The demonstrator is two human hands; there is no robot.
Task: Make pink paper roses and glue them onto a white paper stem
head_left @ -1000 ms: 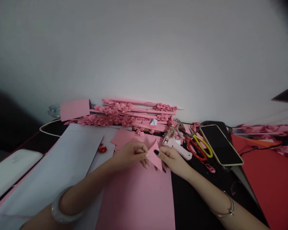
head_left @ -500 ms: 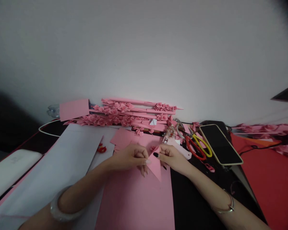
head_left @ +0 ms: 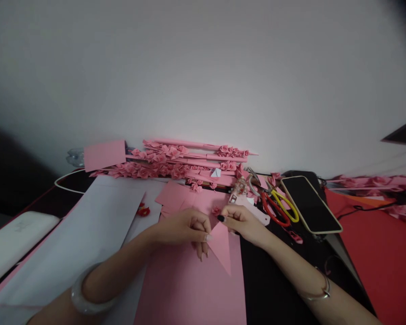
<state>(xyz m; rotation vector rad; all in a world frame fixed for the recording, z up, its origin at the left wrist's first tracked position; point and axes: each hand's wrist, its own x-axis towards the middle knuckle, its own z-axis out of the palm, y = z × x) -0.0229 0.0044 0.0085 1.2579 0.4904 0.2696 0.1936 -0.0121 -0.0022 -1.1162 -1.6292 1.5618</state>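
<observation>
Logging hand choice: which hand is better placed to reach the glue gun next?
Likely the right hand: it sits beside the glue gun; the left hand, farther away, pinches the pink paper triangle.

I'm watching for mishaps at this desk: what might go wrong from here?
The pink paper triangle might crease or tear if the left hand and right hand pull unevenly at it. The right hand also sits close to the pale tool, seemingly a glue gun, and could bump it; whether it is hot, I can't tell.
</observation>
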